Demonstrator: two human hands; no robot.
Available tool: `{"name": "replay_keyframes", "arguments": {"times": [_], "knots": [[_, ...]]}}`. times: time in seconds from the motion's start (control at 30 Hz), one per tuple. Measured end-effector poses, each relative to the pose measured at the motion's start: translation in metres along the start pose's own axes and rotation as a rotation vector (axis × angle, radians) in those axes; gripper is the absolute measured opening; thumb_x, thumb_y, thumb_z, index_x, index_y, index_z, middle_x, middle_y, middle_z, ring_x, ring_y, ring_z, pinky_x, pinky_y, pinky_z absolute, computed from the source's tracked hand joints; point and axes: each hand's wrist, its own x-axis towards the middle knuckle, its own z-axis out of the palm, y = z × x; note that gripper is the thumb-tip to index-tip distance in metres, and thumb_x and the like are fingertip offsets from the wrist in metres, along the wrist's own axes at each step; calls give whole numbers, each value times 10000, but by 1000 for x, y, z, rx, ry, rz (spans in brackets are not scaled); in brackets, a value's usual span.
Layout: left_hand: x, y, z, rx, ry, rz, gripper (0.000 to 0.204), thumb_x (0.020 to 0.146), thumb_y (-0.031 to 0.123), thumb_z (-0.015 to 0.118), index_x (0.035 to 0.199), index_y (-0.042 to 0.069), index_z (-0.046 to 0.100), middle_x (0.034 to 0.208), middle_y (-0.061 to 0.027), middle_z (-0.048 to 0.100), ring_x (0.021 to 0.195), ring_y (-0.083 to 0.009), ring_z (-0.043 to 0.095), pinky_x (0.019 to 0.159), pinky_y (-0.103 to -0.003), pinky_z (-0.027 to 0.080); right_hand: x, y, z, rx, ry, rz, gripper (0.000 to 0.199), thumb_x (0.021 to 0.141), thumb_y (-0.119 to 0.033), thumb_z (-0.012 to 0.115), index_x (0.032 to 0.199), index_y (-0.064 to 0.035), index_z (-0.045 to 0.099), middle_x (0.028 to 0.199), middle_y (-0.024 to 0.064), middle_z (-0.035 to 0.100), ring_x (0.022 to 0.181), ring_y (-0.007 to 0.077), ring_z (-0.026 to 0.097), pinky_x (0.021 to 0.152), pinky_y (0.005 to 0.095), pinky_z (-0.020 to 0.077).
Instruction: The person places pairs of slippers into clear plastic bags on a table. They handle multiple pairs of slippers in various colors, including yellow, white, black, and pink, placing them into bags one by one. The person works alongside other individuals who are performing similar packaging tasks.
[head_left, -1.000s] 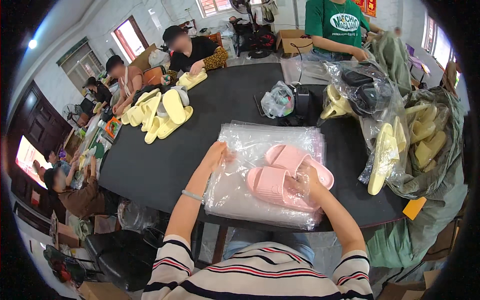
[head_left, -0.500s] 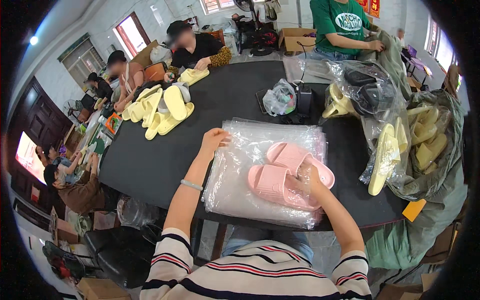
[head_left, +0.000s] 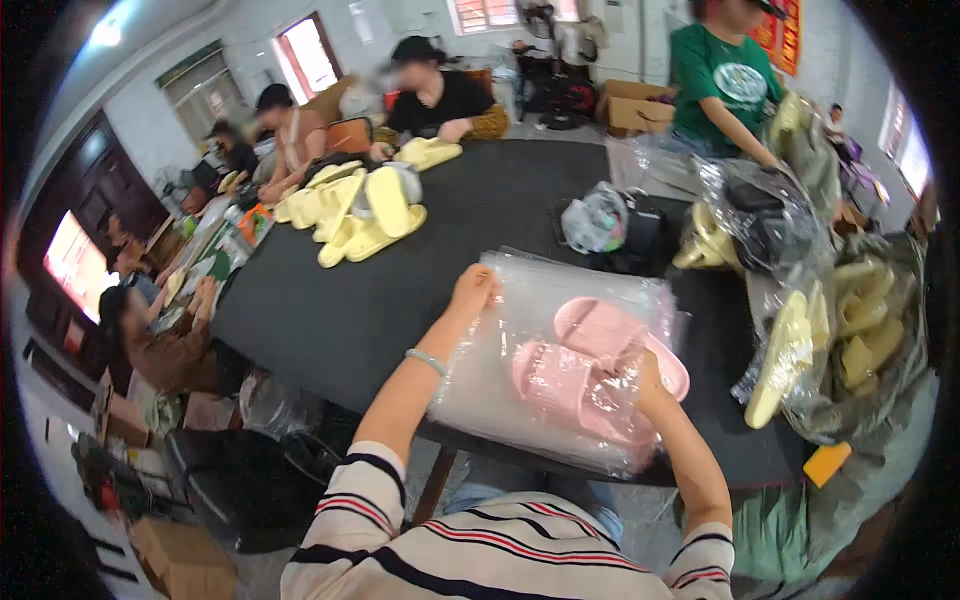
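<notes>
A pair of pink slide sandals (head_left: pixel 556 382) lies on a stack of clear plastic bags (head_left: pixel 472 375) at the table's near edge. Glossy film covers the sandals at least in part, so they look to be within the top bag. My right hand (head_left: pixel 648 380) is closed on the sandals at their right side; its fingertips are partly hidden. At the upper left corner of the stack, my left hand (head_left: pixel 476 290) pinches the edge of the plastic bag between thumb and fingers.
Pale yellow slides (head_left: pixel 385 210) are piled across the black table (head_left: pixel 300 300). A plastic-wrapped bundle (head_left: pixel 612 222), bagged yellow slides (head_left: pixel 782 355) and a large sack (head_left: pixel 890 410) stand to the right. Several co-workers sit left; one person in green (head_left: pixel 722 85) stands at the far right.
The whole view has shifted, so the table and people appear farther right and lower. Both hands keep their places on the bag and the sandals.
</notes>
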Motion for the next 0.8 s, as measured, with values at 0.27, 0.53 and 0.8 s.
{"name": "replay_keyframes", "arguments": {"times": [0.27,0.53,0.8], "knots": [[1,-11,16,-264,0,-95,174,947,227,599,910,70,531,677,-60,533,509,-164,529,406,-319,439,6,23,59,-247,143,-376,289,794,-345,635,757,-62,680,810,151,663,833,354,603,879,477,430],[18,-37,18,-295,90,-96,146,954,203,580,908,65,574,707,-69,593,543,-159,563,437,-299,454,-1,7,20,4,-129,-109,522,859,-432,627,1125,16,605,1136,212,612,1110,388,518,972,442,403],[9,-26,13,-321,76,-162,215,962,199,573,809,48,560,646,-64,556,511,-159,543,470,-328,484,0,21,41,205,99,-140,464,806,-414,669,1021,-4,631,996,198,647,953,377,585,852,443,459]]}}
